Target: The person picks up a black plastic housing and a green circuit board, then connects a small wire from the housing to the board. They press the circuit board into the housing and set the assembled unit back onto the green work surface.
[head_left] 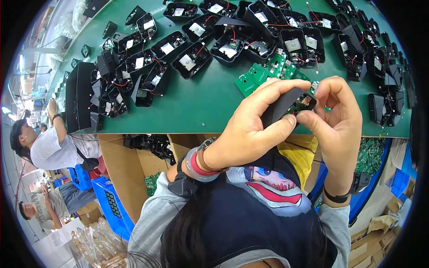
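Note:
My left hand [257,120] grips a black plastic housing [280,106], fingers over its far side and thumb on the near edge. The open side faces right and shows a green board and some metal inside. Close against that opening is my right hand [335,111], its fingers curled and its thumb near the rim. A small pale-and-green part [314,87] shows at its index fingertip; what the fingers hold is partly hidden. Beneath and behind the hands, several green circuit boards [257,76] lie on the green table [178,111].
Many open black housings [192,60] with red wires cover the table's far side, more [380,107] at the right. A tall black box [80,96] stands at the left edge. Below are a cardboard box [118,165] and blue crates [111,205]. A co-worker [49,143] is at the left.

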Demonstrator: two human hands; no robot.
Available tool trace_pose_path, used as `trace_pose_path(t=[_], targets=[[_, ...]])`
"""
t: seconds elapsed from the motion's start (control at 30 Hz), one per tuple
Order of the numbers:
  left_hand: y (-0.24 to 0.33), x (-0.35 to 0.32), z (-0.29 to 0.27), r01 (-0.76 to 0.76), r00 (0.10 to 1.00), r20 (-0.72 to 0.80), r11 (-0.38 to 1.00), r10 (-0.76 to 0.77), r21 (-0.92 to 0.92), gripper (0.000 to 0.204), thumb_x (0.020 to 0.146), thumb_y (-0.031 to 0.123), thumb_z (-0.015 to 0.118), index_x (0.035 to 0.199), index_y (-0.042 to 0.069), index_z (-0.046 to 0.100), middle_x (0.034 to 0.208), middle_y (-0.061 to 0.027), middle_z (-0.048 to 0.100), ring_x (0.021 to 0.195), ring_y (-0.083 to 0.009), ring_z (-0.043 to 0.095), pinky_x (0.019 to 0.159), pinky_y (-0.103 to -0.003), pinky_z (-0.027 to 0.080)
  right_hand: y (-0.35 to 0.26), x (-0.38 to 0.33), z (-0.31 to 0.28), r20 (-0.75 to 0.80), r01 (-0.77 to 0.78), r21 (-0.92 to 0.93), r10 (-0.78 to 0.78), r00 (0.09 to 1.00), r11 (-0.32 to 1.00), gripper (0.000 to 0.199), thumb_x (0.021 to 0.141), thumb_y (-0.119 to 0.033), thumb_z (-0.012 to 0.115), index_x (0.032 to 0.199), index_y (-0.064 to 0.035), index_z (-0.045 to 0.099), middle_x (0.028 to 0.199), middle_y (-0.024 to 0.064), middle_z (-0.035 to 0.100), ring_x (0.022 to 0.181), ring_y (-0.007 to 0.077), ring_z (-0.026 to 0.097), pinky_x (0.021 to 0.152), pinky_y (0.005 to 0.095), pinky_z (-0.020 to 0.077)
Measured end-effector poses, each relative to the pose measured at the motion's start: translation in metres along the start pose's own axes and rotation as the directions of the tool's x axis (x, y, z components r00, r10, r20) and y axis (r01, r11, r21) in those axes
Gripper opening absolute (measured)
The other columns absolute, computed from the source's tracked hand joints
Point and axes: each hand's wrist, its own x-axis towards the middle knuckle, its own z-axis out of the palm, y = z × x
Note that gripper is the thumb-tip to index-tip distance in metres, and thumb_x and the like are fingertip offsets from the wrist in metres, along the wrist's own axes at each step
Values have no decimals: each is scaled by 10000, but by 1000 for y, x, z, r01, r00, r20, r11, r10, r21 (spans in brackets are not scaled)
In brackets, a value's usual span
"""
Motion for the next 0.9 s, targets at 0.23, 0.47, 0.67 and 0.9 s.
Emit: trace_pose_path(t=[0.23, 0.47, 0.67, 0.9], targets=[[-5, -1, -2, -44, 999, -5, 995, 44, 89, 464, 804, -1, 501, 1264, -23, 453, 1164, -98, 520, 1057, -141, 513, 943, -276, 377, -2, -9, 9, 16, -77, -52, 78, 997, 996, 295, 730, 63, 659, 953, -35, 492, 897, -6, 463, 778, 48, 447, 619, 157, 398], [-3, 0, -2, 129, 985, -48, 883, -168, -452, 411, 793, 23, 521, 1203, 6, 514, 1047, -52, 581, 958, -122, 574, 859, -249, 450, 7, -17, 9, 59, -53, 246, 39, 997, 968, 322, 774, 79, 579, 1070, -34, 522, 949, 20, 479, 823, 57, 483, 631, 169, 431], [-1, 4, -4, 187, 964, -41, 780, -263, -597, 495, 730, 75, 552, 1212, -17, 481, 1021, -121, 581, 843, -175, 589, 746, -296, 521, 7, -18, 2, 71, 111, -53, -108, 992, 992, 287, 793, 20, 598, 1073, -26, 553, 968, 47, 505, 807, 105, 516, 620, 193, 426], [12, 21, -13, 56, 996, -57, 975, -70, -217, 712, 782, 78, 526, 1401, 37, 177, 1279, -119, 388, 1078, -163, 478, 897, -289, 406, -19, 37, -1, 328, 57, -86, -26, 944, 995, 263, 827, -113, 594, 1073, -21, 602, 948, 10, 561, 822, 68, 514, 642, 181, 404]])
